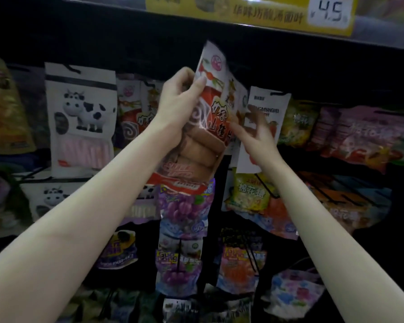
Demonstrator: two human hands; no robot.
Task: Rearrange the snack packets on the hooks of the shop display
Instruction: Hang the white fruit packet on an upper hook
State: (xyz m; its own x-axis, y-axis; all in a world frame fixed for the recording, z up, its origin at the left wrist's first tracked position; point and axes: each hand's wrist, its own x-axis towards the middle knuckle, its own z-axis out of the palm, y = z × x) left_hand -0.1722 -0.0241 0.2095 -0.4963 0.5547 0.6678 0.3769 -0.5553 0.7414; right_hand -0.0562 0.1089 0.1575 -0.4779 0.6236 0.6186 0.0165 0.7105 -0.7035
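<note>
Here, both bare forearms reached up from the bottom corners toward a dim wall of hanging snack packets. The left hand (180, 99) gripped a red and white packet (205, 117) near its top, thumb across the front and fingers curled behind it, holding it tilted and raised in front of the display at the centre. Through a clear window in the packet, brown rolled pieces showed. Its lower edge overlapped a purple grape packet (184, 206) hanging below.

The right hand (258, 141) was blurred. Its fingers looked spread and loosely bent, just beside the right edge of the held packet and in front of a white packet (266, 113) hanging behind it. Whether the fingers touched either packet could not be made out, and they seemed to clasp nothing.

To the left hung a white cow packet (79, 117) with pink sticks inside, and between it and the left wrist another red and white packet (135, 113), partly hidden by the arm. To the right, yellow-green packets (296, 122) and pink packets (359, 136) were smeared and hard to read.

A yellow price label (250, 15) ran along the shelf edge above, cut off by the top of the frame, reading 4.5. The hooks themselves were mostly lost in shadow; only a few thin black wires (264, 185) showed lower right. The bottom rows of packets were dark and indistinct.
</note>
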